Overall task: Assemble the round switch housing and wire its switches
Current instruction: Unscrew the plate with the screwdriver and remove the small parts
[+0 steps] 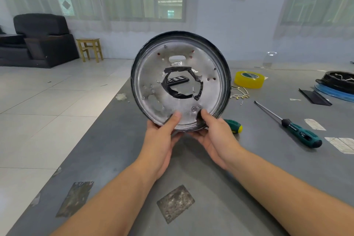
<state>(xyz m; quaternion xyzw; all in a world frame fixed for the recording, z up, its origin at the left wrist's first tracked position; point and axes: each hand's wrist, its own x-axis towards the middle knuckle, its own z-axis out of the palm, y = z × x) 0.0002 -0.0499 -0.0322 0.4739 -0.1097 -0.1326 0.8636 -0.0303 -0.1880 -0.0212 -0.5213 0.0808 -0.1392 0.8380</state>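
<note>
A round metal housing plate with a black rim is held upright above the grey table, its silver inner face turned toward me. A ragged centre hole edged with black tape shows a black part lying behind it. My left hand grips the plate's lower rim, thumb on the inner face. My right hand grips the lower rim beside it, thumb also on the face. Thin wires with small terminals lie on the table right of the plate.
A green-handled screwdriver lies to the right; a second handle shows behind my right hand. A yellow tape roll, a black-and-blue round part and a black strip sit farther right. The table's left edge runs diagonally.
</note>
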